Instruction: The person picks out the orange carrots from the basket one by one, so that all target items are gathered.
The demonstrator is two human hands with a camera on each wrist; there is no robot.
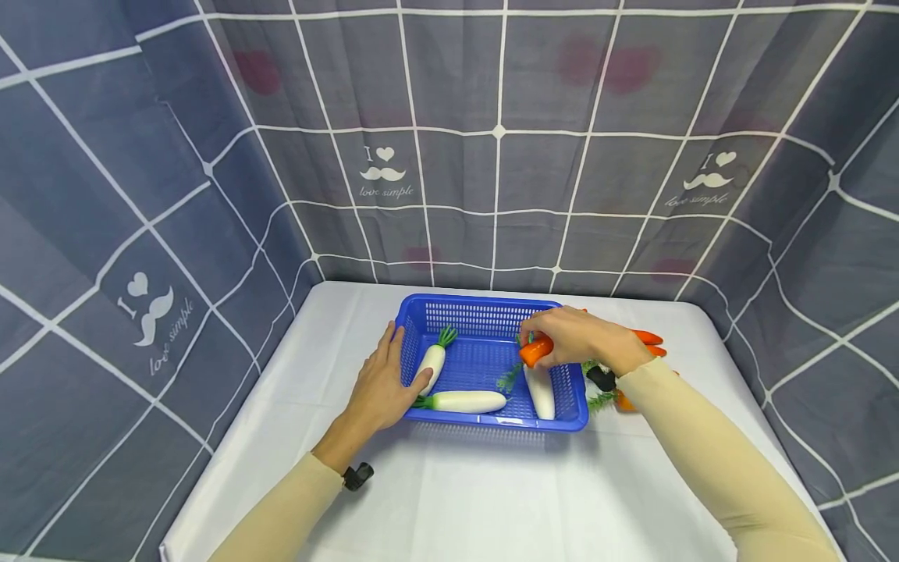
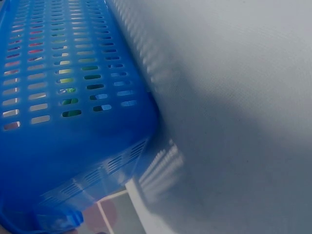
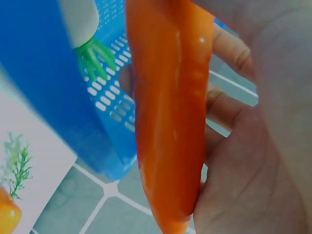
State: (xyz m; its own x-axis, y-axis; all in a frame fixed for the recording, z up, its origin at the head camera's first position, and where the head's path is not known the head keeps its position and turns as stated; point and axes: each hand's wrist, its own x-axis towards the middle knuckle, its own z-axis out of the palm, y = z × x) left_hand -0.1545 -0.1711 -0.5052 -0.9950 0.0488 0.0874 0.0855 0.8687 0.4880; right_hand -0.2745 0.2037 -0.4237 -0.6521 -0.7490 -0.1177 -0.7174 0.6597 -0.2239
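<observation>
My right hand (image 1: 572, 332) holds an orange carrot (image 1: 536, 351) over the right side of a blue plastic basket (image 1: 494, 422). In the right wrist view the carrot (image 3: 170, 112) fills the middle, with fingers bent round it; its green fronds show in the head view. The basket holds three white radishes: one at the left (image 1: 431, 365), another along the front (image 1: 468, 402) and a third at the right (image 1: 541, 394), below the carrot. My left hand (image 1: 382, 388) lies along the basket's left rim, fingers extended, thumb near the front left corner. No left fingers show in the left wrist view.
More carrots (image 1: 647, 337) lie to the right of the basket, partly behind my right forearm. Near them are green fronds (image 1: 602, 401) and an orange thing (image 1: 624, 403), mostly hidden. A grey checked curtain (image 1: 456, 172) surrounds the white table (image 1: 485, 499) at the back and sides.
</observation>
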